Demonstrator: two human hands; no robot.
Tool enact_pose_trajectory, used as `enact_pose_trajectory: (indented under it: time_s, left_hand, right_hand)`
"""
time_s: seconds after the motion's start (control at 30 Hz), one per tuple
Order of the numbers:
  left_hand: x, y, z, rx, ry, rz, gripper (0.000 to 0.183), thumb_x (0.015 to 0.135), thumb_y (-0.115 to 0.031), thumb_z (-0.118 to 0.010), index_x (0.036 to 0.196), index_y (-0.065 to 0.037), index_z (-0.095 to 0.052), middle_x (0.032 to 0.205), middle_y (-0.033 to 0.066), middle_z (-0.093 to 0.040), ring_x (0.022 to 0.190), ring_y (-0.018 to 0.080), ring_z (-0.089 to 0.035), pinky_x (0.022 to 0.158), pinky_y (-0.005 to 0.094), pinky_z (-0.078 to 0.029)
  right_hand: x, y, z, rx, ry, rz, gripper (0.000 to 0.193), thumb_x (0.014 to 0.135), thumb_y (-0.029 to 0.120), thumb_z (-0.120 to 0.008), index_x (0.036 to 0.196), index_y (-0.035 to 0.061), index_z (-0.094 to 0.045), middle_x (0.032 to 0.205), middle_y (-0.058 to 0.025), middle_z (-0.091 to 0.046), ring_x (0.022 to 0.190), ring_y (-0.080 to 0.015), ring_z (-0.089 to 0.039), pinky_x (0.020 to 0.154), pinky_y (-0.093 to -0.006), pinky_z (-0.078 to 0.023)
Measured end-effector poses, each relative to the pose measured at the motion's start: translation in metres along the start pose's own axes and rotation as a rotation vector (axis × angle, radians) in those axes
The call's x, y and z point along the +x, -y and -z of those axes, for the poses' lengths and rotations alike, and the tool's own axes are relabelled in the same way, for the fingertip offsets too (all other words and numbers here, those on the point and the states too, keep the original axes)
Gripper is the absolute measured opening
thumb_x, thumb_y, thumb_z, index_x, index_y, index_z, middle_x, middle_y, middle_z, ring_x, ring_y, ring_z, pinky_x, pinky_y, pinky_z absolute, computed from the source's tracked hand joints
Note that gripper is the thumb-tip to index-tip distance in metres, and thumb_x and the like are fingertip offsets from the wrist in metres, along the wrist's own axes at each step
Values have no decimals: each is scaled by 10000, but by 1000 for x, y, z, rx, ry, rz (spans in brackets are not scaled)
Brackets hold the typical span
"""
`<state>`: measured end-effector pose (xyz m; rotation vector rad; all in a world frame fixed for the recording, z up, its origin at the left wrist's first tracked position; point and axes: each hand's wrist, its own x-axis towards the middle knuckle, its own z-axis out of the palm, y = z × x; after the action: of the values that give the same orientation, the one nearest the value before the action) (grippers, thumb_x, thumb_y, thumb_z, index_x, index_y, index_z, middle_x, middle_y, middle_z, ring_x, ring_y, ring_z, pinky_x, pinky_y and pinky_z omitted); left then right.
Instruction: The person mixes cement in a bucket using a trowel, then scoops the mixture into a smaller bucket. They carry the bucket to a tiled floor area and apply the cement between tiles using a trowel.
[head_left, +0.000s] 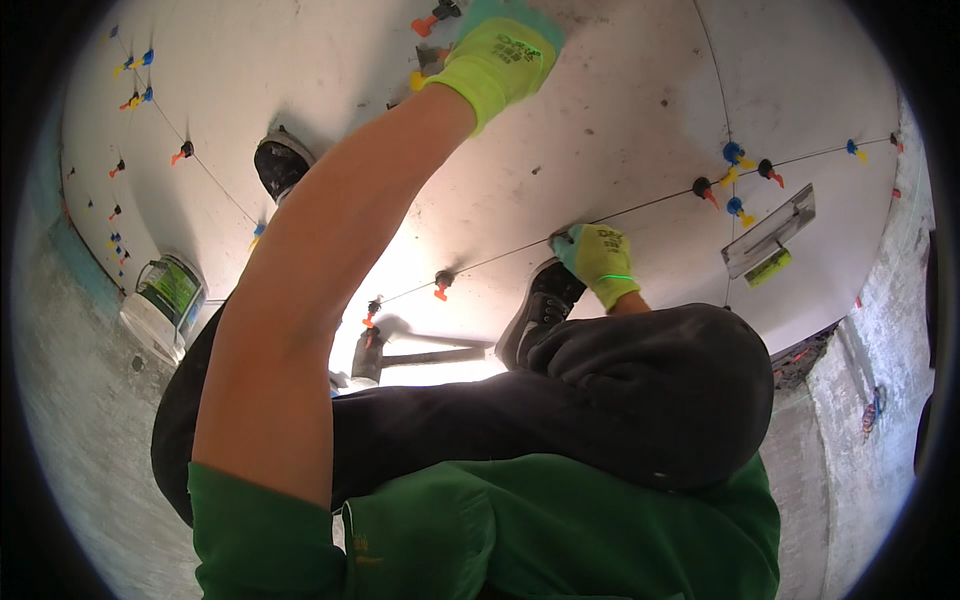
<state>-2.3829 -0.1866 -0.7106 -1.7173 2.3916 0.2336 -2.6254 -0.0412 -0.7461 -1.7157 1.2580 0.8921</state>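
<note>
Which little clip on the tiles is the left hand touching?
The orange-and-yellow tile clip at the top, right beside the left hand. The other clips sit along the tile joints, away from that glove.

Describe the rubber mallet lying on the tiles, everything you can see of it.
The mallet lies flat on the pale floor tile, just beyond the person's bent knees. Its dark, blocky head, seemingly rubber, sits at the left end; a straight greyish handle runs right toward the black shoe. Strong glare off the tile washes out detail, so the handle's material is unclear. Neither gloved hand touches it; the right hand is nearer, resting on a tile joint.
</note>
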Motion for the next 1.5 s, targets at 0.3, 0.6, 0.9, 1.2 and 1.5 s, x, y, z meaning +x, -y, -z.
enact_pose_trajectory:
  time_s: [0.3,0.6,0.9,1.2,1.5]
  left_hand:
    - [-14,7,6,-159,-118,208,167,736,-132,-597,872,-74,-674,750,133,-659,735,309,-649,673,433,-509]
    - [-60,-2,-3,-1819,-27,688,247,916,-179,-523,1064,5,-596,982,123,-635,820,229,-647,734,384,-567]
    - [-113,-85,-20,-2525,525,704,334,920,-114,-542,1220,30,-506,1004,140,-610,839,212,-629,779,382,-534]
    - [-122,-110,-26,-2276,192,667,485,841,33,-563,1310,0,-443,1111,100,-555,994,179,-586,860,322,-521]
    - [-162,-165,-64,-775,807,582,409,816,-482,-576,895,-102,-705,863,155,-672,830,326,-644,720,425,-500]
  right_hand:
    - [6,19,-19,-27,40,167,345,796,410,-606,805,82,-716,814,-147,-673,774,-331,-649,704,-432,-495]
    - [-1,-32,53,320,1,-291,356,811,383,-599,914,59,-708,800,-172,-669,802,-290,-651,721,-369,-502]
    - [-24,3,122,866,-116,413,242,863,68,-552,1073,-10,-642,743,-26,-627,718,-86,-565,683,-239,-480]
    - [-24,-20,86,1074,261,166,213,892,130,-525,849,-43,-642,601,-50,-568,520,-113,-524,497,-248,-414]
    - [-51,-51,2,1225,197,-284,273,897,151,-438,835,-4,-654,612,-82,-589,477,-143,-531,428,-262,-406]
